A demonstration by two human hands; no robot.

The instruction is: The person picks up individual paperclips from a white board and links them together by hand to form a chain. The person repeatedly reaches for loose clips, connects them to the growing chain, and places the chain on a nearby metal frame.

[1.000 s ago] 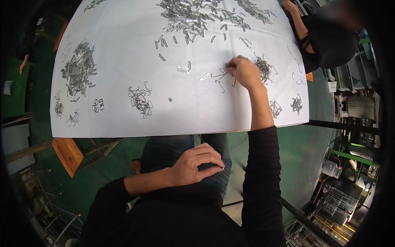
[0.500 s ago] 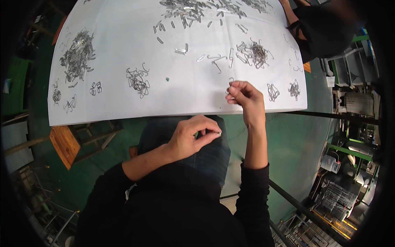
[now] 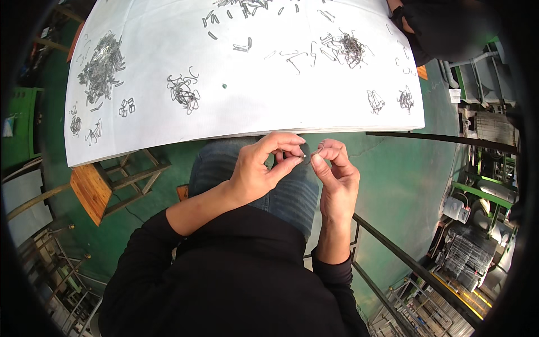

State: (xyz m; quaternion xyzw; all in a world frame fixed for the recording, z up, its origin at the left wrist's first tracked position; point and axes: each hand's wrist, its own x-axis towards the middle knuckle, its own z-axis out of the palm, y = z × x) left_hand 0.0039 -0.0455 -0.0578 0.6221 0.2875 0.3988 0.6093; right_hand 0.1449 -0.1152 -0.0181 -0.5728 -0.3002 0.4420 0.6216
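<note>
Over my lap, just off the table's near edge, my two hands are close together with fingertips almost meeting. My left hand (image 3: 261,165) is closed in a pinch on a small shiny metal piece (image 3: 304,156); most of it is hidden by the fingers. Facing it, my right hand (image 3: 337,177) pinches a thin bent wire hook (image 3: 320,147), whose curved end shows above the thumb. On the white table (image 3: 252,112) lie a pile of wire hooks (image 3: 183,93) and, farther right, a larger tangled hook pile (image 3: 351,50).
A heap of narrow metal links (image 3: 102,70) lies at the table's left, and more links (image 3: 247,5) at the far side. Small wire clusters (image 3: 375,101) sit near the right front. Another person (image 3: 443,28) is at the far right corner. A wooden stool (image 3: 92,188) stands below left.
My right hand has come back from over the table toward me and down beside my left hand, still pinching the hook. The left hand has risen slightly in the picture.
</note>
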